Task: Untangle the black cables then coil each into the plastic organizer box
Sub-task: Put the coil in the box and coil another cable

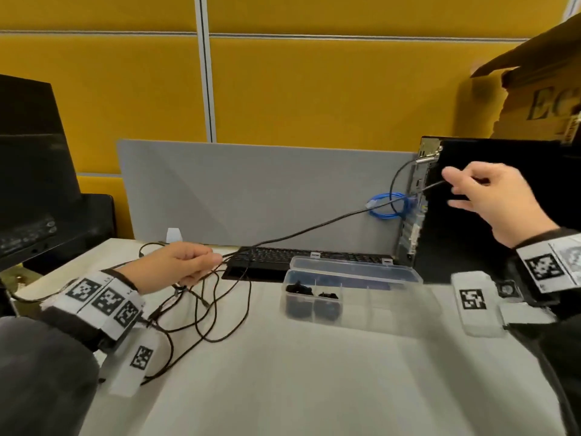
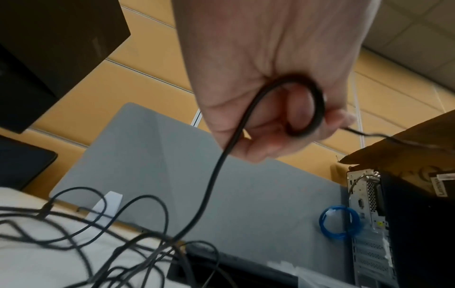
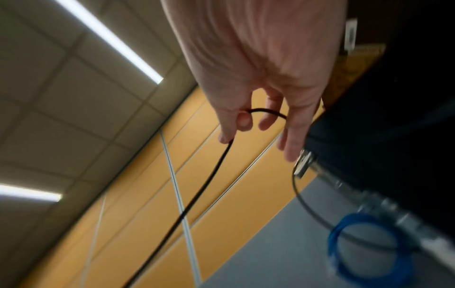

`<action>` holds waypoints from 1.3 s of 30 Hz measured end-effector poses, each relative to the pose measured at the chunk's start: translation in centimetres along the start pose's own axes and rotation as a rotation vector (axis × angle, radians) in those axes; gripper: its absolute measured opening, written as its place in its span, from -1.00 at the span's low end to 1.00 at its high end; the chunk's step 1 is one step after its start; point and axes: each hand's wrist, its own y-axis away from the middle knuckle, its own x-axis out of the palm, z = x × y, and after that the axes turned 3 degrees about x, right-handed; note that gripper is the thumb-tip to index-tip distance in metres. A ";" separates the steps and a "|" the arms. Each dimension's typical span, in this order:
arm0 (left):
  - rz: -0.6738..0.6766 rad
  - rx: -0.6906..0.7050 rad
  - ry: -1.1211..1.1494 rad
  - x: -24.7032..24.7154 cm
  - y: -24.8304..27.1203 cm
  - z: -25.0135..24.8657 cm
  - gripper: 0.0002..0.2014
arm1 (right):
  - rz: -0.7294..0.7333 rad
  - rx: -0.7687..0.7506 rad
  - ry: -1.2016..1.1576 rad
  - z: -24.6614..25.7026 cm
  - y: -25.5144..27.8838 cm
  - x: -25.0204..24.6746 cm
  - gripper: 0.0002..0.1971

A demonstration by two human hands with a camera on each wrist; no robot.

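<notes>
Clear glossy plastic organizer box point(image 1: 355, 273); matt black cable point(image 1: 314, 226); smooth table point(image 1: 314, 372).

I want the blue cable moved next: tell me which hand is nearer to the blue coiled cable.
Right. The right hand is raised just right of the blue coiled cable, pinching a black cable. The left hand is low over the table, far to its left.

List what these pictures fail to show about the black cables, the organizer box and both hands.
- Black cable: its end past the right hand is hidden by the fingers, in the head and right wrist views.
- Left hand: how many strands its grip holds; fingers cover them, and the left wrist view is blurred.
- Organizer box: dark contents of two compartments, too small and blurred.
- Cable tangle: the cable count; strands overlap.
</notes>
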 end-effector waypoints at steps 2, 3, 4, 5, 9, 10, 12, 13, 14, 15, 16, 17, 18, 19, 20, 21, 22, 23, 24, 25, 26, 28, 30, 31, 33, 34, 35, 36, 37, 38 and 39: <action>0.082 -0.056 -0.116 0.1 -0.4 -1.0 -0.64 | -0.191 -0.139 0.319 -1.5 -0.2 -2.2 -0.61; 0.112 -0.084 -0.184 0.3 -0.5 -1.4 -0.66 | -0.275 -0.159 0.472 -2.2 -0.3 -3.4 -0.61; 0.125 -0.101 -0.237 0.6 -0.7 -1.8 -0.66 | -0.306 -0.129 0.600 -2.7 -0.2 -4.3 -0.63; 0.113 -0.101 -0.288 0.9 -1.1 -2.2 -0.65 | -0.281 -0.052 0.734 -3.2 0.1 -4.8 -0.64; -0.082 0.061 -0.426 3.5 -2.6 -5.3 -0.69 | -0.039 -0.025 1.076 -3.2 2.2 -2.2 -0.53; -0.129 0.121 -0.432 4.6 -3.1 -6.6 -0.69 | 0.061 -0.131 1.035 -2.5 2.9 -0.7 -0.42; -0.238 0.229 -0.483 7.2 -3.9 -9.1 -0.69 | 0.320 -0.269 0.750 -0.2 5.4 3.2 -0.25; -0.289 0.268 -0.539 8.5 -4.2 -10.2 -0.70 | 0.467 -0.227 0.564 1.0 6.8 4.8 -0.31; -0.322 0.298 -0.592 9.6 -4.6 -10.9 -0.72 | 0.633 -0.115 0.350 2.2 8.2 5.9 -0.46; -0.340 0.328 -0.619 10.4 -4.8 -11.2 -0.74 | 0.735 0.014 0.145 2.6 9.1 6.4 -0.61; -0.333 0.351 -0.609 10.9 -5.0 -11.1 -0.75 | 0.783 0.105 0.012 2.7 9.6 6.5 -0.69; -0.310 0.377 -0.555 10.9 -5.1 -10.8 -0.75 | 0.796 0.123 0.008 2.2 9.4 6.1 -0.70; -0.271 0.387 -0.474 10.6 -5.0 -10.3 -0.73 | 0.769 0.103 0.073 1.5 8.8 5.5 -0.68; -0.220 0.381 -0.404 10.0 -5.0 -9.8 -0.71 | 0.702 0.057 0.180 0.7 8.0 4.6 -0.66; -0.171 0.362 -0.367 9.2 -5.0 -9.2 -0.70 | 0.605 0.012 0.277 -0.2 7.0 3.4 -0.65; -0.140 0.336 -0.365 8.2 -5.0 -8.3 -0.70 | 0.481 -0.039 0.368 -1.3 5.9 2.0 -0.65; -0.134 0.302 -0.376 7.1 -5.0 -7.3 -0.70 | 0.328 -0.106 0.460 -2.5 4.8 0.3 -0.65; -0.148 0.260 -0.383 5.8 -5.1 -6.0 -0.69 | 0.175 -0.167 0.562 -3.7 3.9 -1.6 -0.66; -0.177 0.210 -0.387 4.6 -5.1 -4.6 -0.66 | 0.051 -0.176 0.640 -5.5 2.8 -4.0 -0.67; -0.207 0.153 -0.398 3.4 -5.0 -3.4 -0.66 | -0.014 -0.076 0.684 -6.6 2.3 -6.2 -0.66; -0.228 0.100 -0.410 2.7 -5.0 -2.6 -0.68 | -0.029 0.031 0.764 -7.9 1.9 -8.1 -0.67; -0.238 0.060 -0.446 2.4 -4.9 -2.6 -0.65 | 0.008 0.087 1.029 -9.1 1.8 -9.2 -0.72; -0.216 0.114 -0.515 3.8 -5.2 -4.8 -0.65 | -0.011 0.067 1.088 -7.7 2.5 -6.8 -0.67; -0.207 0.160 -0.564 4.8 -5.4 -6.4 -0.68 | 0.006 -0.017 1.102 -6.0 3.2 -4.7 -0.53; -0.220 0.252 -0.653 7.0 -5.8 -9.4 -0.73 | 0.149 -0.161 0.871 -2.0 5.4 -0.2 -0.36; -0.248 0.291 -0.679 8.2 -5.9 -10.7 -0.76 | 0.305 -0.189 0.673 -0.3 6.5 1.9 -0.34; -0.287 0.332 -0.684 9.2 -5.9 -11.7 -0.79 | 0.488 -0.168 0.501 1.3 7.8 3.5 -0.37; -0.336 0.386 -0.661 10.0 -5.8 -12.4 -0.82 | 0.645 -0.146 0.347 2.3 9.0 4.8 -0.47; -0.373 0.438 -0.617 10.5 -5.6 -12.9 -0.85 | 0.725 -0.136 0.235 2.8 9.7 5.5 -0.62; -0.385 0.474 -0.556 10.8 -5.3 -13.0 -0.85 | 0.726 -0.129 0.138 2.7 9.7 5.7 -0.73; -0.363 0.483 -0.478 10.8 -4.9 -12.8 -0.83 | 0.661 -0.134 0.079 2.4 9.3 5.5 -0.72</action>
